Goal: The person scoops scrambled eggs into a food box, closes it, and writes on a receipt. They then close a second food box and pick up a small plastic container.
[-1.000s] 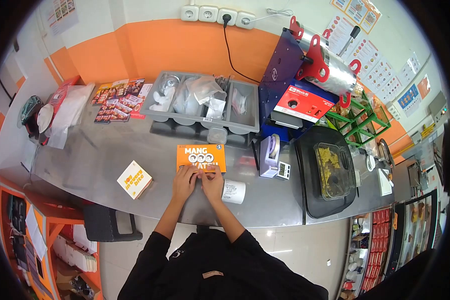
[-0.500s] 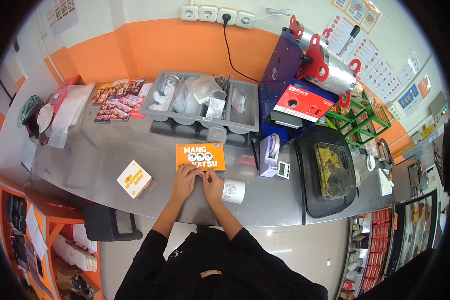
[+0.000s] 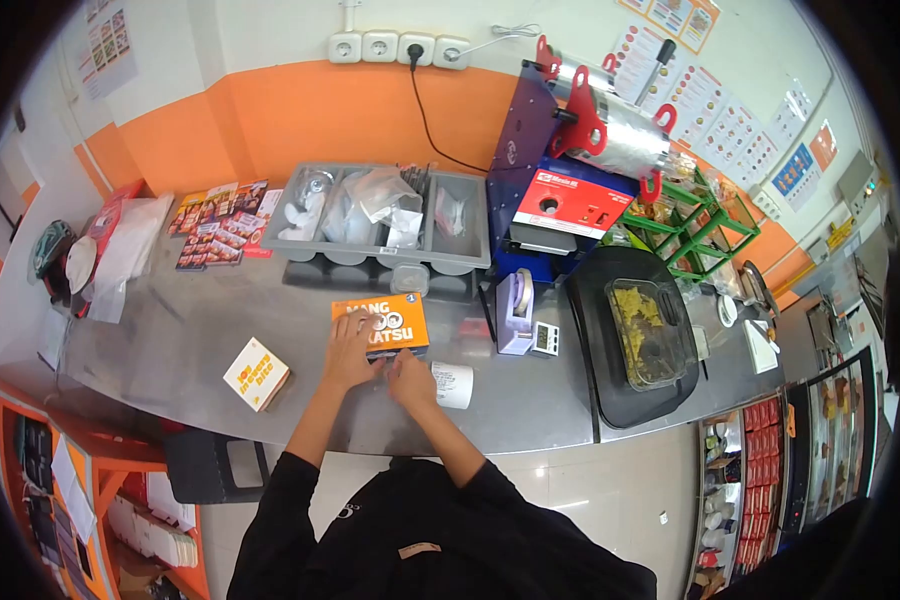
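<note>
An orange box (image 3: pixel 406 312) with white lettering lies on the steel counter (image 3: pixel 300 330). My left hand (image 3: pixel 351 350) rests over the box's left part, fingers spread across its top and front edge. Close to the box's near side is my right hand (image 3: pixel 407 378), its fingers bent together; whether they hold anything is too small to tell. Just right of that hand lies a paper receipt (image 3: pixel 454 386), curled at one end. A white and yellow box (image 3: pixel 256 374) sits apart on the left.
Behind are a grey divided tray (image 3: pixel 460 255) and a small clear tub (image 3: pixel 410 279). To the right stand a tape dispenser (image 3: pixel 515 325), a timer (image 3: pixel 546 339), a blue and red sealing machine (image 3: pixel 570 205) and a black tray (image 3: pixel 610 400) holding a clear food container (image 3: pixel 653 335).
The view has shifted slightly. My left hand has moved further onto the box and spread, and my right hand has drawn a little away from the box. The box is slightly turned.
</note>
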`<state>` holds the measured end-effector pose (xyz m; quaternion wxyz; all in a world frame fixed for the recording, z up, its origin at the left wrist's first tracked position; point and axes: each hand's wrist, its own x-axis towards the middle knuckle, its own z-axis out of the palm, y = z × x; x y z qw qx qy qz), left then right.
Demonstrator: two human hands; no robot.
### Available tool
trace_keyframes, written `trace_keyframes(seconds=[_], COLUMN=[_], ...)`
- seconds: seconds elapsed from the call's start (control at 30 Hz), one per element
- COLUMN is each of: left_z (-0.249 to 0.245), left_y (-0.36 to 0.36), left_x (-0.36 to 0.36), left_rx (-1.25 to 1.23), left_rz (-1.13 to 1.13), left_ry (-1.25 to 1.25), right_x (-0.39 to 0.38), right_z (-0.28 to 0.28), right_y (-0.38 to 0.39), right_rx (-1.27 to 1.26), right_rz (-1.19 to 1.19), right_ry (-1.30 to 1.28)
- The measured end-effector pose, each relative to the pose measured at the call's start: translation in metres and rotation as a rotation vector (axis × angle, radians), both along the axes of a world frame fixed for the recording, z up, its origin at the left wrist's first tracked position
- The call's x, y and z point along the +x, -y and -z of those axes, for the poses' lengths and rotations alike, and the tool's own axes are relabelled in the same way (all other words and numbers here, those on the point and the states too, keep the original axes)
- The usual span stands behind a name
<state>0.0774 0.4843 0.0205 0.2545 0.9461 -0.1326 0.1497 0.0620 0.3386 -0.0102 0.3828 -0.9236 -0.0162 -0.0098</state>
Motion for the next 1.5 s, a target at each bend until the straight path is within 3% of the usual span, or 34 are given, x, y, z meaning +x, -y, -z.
trace_keyframes(seconds=[0.03,0.07,0.1,0.2,0.27,0.3,0.37,0.4,0.43,0.5,0.57,0.6,0.67,0.7,0.77,0.8,0.87,0.9,0.97,1.0,1.07,1.1,1.17,1.3,1.37,1.43,1.5], left_z=[0.003,0.009,0.014,0.012,0.008,0.006,0.000,-0.003,-0.005,-0.007,-0.001,0.004,0.019,0.035,0.061,0.066,0.061,0.062,0.067,0.070,0.067,0.066,0.046,0.023,0.018,0.054,0.036], left_y=[0.000,-0.001,-0.002,-0.007,-0.002,0.000,0.011,0.020,0.033,0.065,0.089,0.103,0.130,0.138,0.150,0.151,0.148,0.146,0.141,0.139,0.133,0.130,0.121,0.082,0.032,-0.040,-0.087], left_x=[0.004,0.009,0.012,0.010,-0.008,-0.019,-0.041,-0.052,-0.064,-0.084,-0.093,-0.095,-0.092,-0.086,-0.078,-0.073,-0.063,-0.062,-0.060,-0.061,-0.067,-0.069,-0.077,-0.091,-0.099,-0.111,-0.123], left_rx=[-0.001,0.093,0.185,0.112,0.096,0.081,0.130,0.177,0.179,-0.176,-0.428,-0.427,-0.214,-0.217,-0.159,-0.160,-0.453,-0.450,-0.838,-0.839,-1.278,-1.279,-1.587,-1.576,-1.590,-1.517,-1.693], left_rz=[0.011,-0.014,-0.041,0.000,0.001,-0.001,-0.030,-0.060,-0.058,-0.143,0.004,0.003,-0.173,-0.176,-0.316,-0.319,-0.306,-0.306,-0.165,-0.169,0.003,-0.007,0.049,-0.111,-0.143,-0.321,-0.603], left_ry=[0.005,0.004,0.003,-0.121,-0.142,-0.158,-0.109,-0.059,-0.060,-0.120,-0.575,-0.580,-0.704,-0.701,-0.232,-0.236,-0.481,-0.482,-0.658,-0.656,-0.949,-0.945,-0.957,-0.761,-0.462,-0.140,0.070], right_x=[-0.005,-0.005,-0.003,0.020,0.047,0.058,0.073,0.077,0.081,0.089,0.095,0.093,0.095,0.092,0.072,0.063,0.042,0.037,0.031,0.031,0.027,0.027,0.029,0.037,0.041,0.041,0.036], right_z=[-0.021,-0.035,-0.049,-0.057,-0.032,-0.013,0.013,0.022,0.024,0.029,0.035,0.038,0.038,0.034,0.022,0.013,0.005,0.006,0.013,0.016,0.020,0.022,0.029,0.042,0.048,0.070,0.078], right_y=[0.009,0.022,0.040,0.110,0.162,0.181,0.205,0.210,0.213,0.219,0.226,0.231,0.237,0.236,0.228,0.226,0.223,0.220,0.218,0.218,0.215,0.214,0.216,0.218,0.222,0.224,0.217], right_rx=[0.148,0.148,0.196,0.308,-0.026,-0.025,-0.360,-0.359,-0.266,-0.173,-0.076,-0.076,0.261,0.261,0.272,0.270,0.522,0.525,0.608,0.609,0.652,0.655,0.731,0.778,0.786,0.700,0.610], right_rz=[-0.064,-0.054,0.007,0.285,0.490,0.492,0.512,0.513,0.463,0.415,0.360,0.361,0.333,0.329,0.441,0.439,0.355,0.356,0.365,0.361,0.415,0.408,0.443,0.419,0.401,0.371,0.352], right_ry=[-0.214,-0.208,-0.089,0.307,0.527,0.527,0.475,0.473,0.368,0.258,0.132,0.127,0.040,0.043,0.320,0.316,0.079,0.078,-0.041,-0.043,-0.093,-0.098,-0.139,-0.181,-0.185,-0.146,-0.091])
